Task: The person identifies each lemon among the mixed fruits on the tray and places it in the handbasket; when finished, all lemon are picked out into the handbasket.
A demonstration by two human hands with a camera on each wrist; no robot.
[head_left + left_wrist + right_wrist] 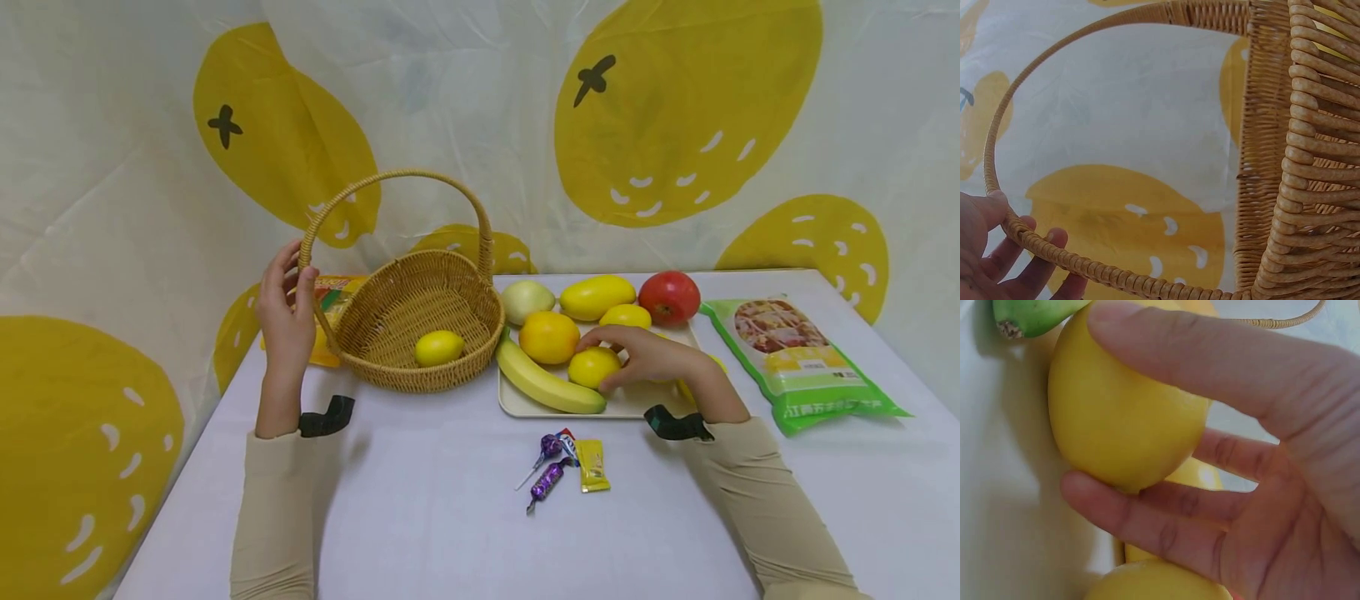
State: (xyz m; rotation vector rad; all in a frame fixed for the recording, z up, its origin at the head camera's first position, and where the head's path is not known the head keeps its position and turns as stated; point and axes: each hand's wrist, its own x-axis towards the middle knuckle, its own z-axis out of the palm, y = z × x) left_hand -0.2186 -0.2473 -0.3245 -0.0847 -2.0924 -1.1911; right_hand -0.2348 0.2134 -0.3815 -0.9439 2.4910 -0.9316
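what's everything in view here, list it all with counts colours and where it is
basket: 1, tan wicker, left of the tray
lemons: 3 clear, yellow, one in basket, two on tray
tray: 1, cream, centre right
banana: 1, yellow, tray front
orange: 1, orange, on tray
mango: 1, yellow, tray back
apple: 1, red, tray back right
pale fruit: 1, whitish green, tray back left
green packet: 1, far right
sweets: several, purple and yellow, front
left hand: holds basket handle
right hand: grips a tray lemon

Beige sleeves (277, 508), black wrist straps (327, 417).
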